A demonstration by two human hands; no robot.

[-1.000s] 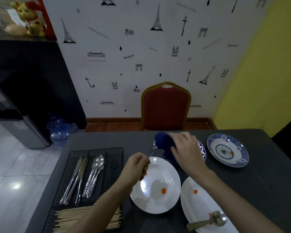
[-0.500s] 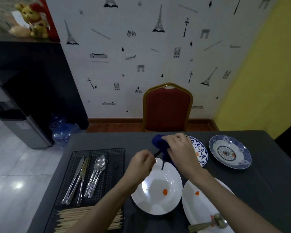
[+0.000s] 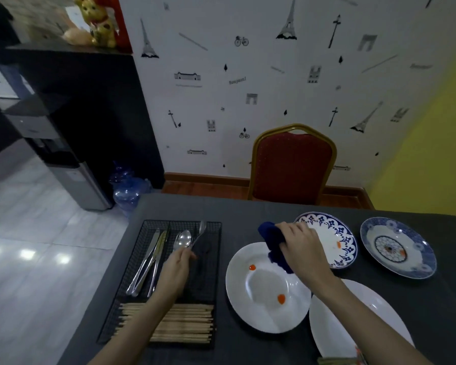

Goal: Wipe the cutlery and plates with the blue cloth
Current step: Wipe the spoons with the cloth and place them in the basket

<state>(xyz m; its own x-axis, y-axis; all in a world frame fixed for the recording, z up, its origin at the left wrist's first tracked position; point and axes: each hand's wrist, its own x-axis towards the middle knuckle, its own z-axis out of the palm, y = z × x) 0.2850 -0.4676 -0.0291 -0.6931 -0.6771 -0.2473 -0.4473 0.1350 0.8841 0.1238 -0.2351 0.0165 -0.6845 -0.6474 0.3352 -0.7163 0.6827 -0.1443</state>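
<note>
Blue cloth [image 3: 275,246], bunched in the right hand [image 3: 300,246] at frame centre over the stained white plate [image 3: 267,288], has parted from the spoon [image 3: 199,233], which the left hand [image 3: 177,270] now pinches above the wire tray [image 3: 132,272] at lower left, presumably wiped and being stowed.

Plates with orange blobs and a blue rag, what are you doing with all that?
A person is cleaning up dishes at a dark table. The right hand grips the blue cloth over the round white plate, which still has orange spots. The left hand holds a spoon over the black wire cutlery tray, where knives and spoons already lie. The two blue patterned plates also show orange spots.
</note>
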